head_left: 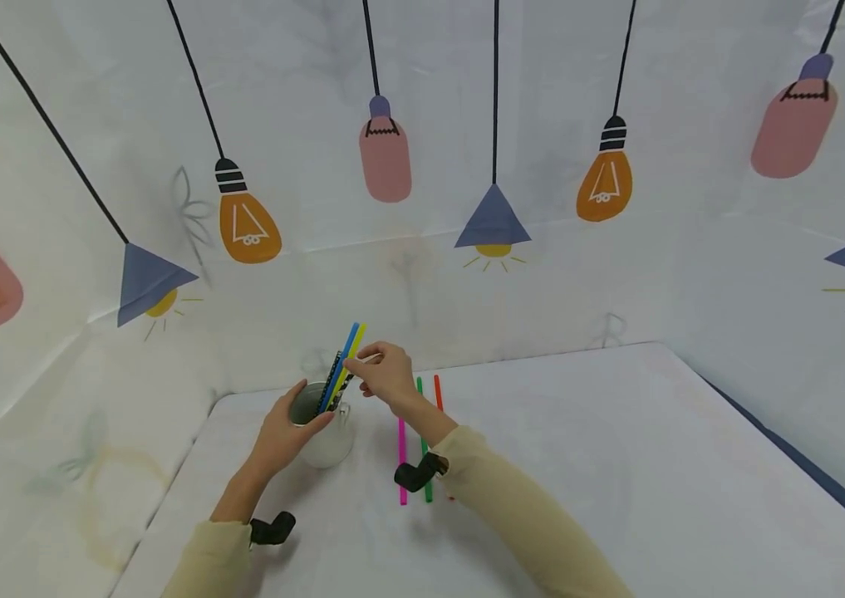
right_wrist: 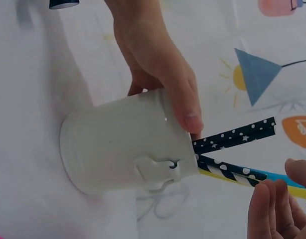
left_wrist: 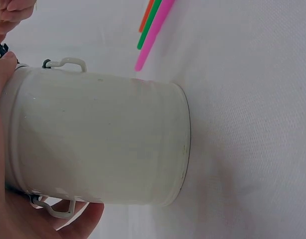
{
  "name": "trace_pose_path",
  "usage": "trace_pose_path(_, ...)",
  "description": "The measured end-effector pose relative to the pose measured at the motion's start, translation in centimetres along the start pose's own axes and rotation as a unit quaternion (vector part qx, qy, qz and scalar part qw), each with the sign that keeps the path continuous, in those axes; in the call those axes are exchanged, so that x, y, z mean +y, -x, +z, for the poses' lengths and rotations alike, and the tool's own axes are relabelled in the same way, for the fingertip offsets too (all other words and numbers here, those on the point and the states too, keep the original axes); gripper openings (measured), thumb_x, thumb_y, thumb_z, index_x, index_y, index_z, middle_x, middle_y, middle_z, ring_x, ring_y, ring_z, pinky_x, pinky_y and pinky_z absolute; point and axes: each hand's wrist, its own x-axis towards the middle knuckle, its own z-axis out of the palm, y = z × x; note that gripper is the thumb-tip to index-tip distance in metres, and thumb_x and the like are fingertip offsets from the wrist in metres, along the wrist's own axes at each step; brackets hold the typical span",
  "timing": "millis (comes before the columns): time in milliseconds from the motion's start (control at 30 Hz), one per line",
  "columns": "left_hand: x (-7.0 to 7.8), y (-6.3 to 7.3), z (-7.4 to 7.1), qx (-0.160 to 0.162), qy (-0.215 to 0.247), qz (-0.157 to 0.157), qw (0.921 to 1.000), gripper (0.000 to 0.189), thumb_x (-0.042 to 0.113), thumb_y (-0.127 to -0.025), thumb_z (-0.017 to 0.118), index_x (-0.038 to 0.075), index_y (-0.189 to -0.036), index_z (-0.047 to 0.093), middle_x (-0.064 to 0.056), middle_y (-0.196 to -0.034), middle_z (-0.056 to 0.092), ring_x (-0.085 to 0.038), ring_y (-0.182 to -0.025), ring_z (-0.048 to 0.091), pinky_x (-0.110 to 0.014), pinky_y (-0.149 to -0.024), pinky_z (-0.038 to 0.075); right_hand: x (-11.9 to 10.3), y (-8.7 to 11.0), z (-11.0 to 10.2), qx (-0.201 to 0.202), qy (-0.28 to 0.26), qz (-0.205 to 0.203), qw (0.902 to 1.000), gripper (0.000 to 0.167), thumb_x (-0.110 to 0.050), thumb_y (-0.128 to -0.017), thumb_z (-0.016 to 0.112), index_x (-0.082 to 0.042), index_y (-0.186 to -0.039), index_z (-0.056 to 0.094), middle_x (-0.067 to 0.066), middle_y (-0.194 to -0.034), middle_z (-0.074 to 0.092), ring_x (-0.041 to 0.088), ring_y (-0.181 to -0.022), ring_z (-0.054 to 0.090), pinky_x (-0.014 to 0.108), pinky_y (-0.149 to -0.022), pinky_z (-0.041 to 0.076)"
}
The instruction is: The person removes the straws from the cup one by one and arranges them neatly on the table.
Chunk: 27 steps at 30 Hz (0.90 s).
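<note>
My left hand (head_left: 277, 436) grips the upper part of a white enamel canister (head_left: 328, 447), its thumb along the rim. The canister stands upright on the table and has small wire handles on its sides. Several drinking straws lean out of its mouth: a blue straw (head_left: 341, 365), a yellow straw (head_left: 361, 334) and black straws (right_wrist: 235, 137) with white dots, stars or stripes. At their upper part my right hand (head_left: 390, 380) pinches straws between thumb and fingertips; exactly which ones I cannot tell.
A pink straw (head_left: 403, 477), a green straw (head_left: 428, 492) and a red straw (head_left: 438, 390) lie side by side on the white table (head_left: 579, 465), right of the canister and partly under my right forearm. Behind stands a white wall covering (head_left: 429, 291) with printed lamps.
</note>
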Motion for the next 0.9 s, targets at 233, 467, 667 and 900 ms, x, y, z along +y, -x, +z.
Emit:
trace_pose_path(233,-0.1,-0.1,-0.1,0.004,0.004,0.008,1.0,0.102,0.066,-0.083,0.063,0.01,-0.156,0.018,-0.024,-0.153,0.025,-0.043,-0.139,0.024,-0.067,-0.103,0.025,0.1,-0.6,-0.1,-0.006,-0.005,0.007,0.9999,0.032,-0.024,-0.086,0.076,-0.007,-0.111,0.066,0.012,-0.09,0.072,0.023,-0.059,0.066,0.03,-0.056,0.056)
trace_pose_path(467,-0.1,-0.1,-0.1,0.005,0.005,0.015,0.9999,0.1,0.064,-0.084,0.064,0.01,-0.155,0.02,-0.023,-0.153,0.025,-0.042,-0.139,0.024,-0.066,-0.104,0.026,-0.2,-0.7,0.1,-0.004,0.009,0.014,0.9999,0.031,-0.026,-0.086,0.076,-0.009,-0.111,0.071,0.01,-0.087,0.071,0.017,-0.055,0.061,0.027,-0.055,0.054)
trace_pose_path(667,0.4,0.1,-0.2,0.002,0.006,0.009,0.9999,0.1,0.063,-0.084,0.063,0.01,-0.156,0.019,-0.023,-0.153,0.025,-0.041,-0.14,0.023,-0.065,-0.104,0.025,-0.5,-0.8,0.3,0.0,0.025,0.005,0.9997,0.026,-0.026,-0.086,0.076,-0.009,-0.106,0.073,0.005,-0.086,0.07,0.016,-0.058,0.06,0.027,-0.056,0.054)
trace_pose_path(900,0.4,0.1,-0.2,0.003,0.004,0.004,1.0,0.101,0.064,-0.084,0.063,0.01,-0.156,0.018,-0.023,-0.154,0.024,-0.042,-0.14,0.023,-0.065,-0.105,0.025,-1.9,0.1,-0.4,-0.014,0.012,-0.034,0.9992,0.019,-0.022,-0.089,0.073,-0.008,-0.102,0.074,-0.001,-0.088,0.069,0.016,-0.077,0.064,0.029,-0.063,0.056)
